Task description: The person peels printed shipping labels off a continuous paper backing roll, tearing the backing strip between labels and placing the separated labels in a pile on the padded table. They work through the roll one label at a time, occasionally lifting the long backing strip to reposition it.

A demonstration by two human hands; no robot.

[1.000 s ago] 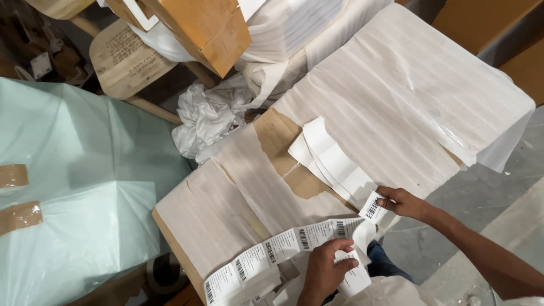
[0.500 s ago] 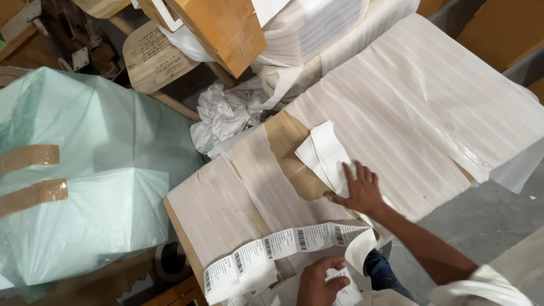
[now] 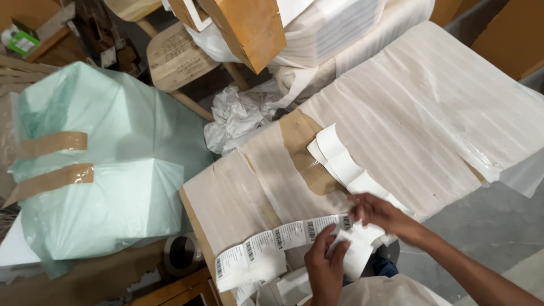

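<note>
Barcode labels on a long white paper strip (image 3: 283,241) lie across the near end of a large package wrapped in white ribbed foam sheet (image 3: 408,119), which serves as our surface. We note the left hand (image 3: 326,272) pinching the strip's right end between thumb and fingers, and the right hand (image 3: 379,214) just beside it, fingertips closed on the same end where a label meets its backing. A stack of blank white backing pieces (image 3: 340,164) rests on a brown tape band (image 3: 297,136) behind the hands. A pale green plastic-wrapped bundle (image 3: 107,170) sits well apart to the left. In our judgement, clean separation calls for one hand anchoring the backing flat while the other lifts a corner slowly, at a low angle, avoiding creases or tears.
</note>
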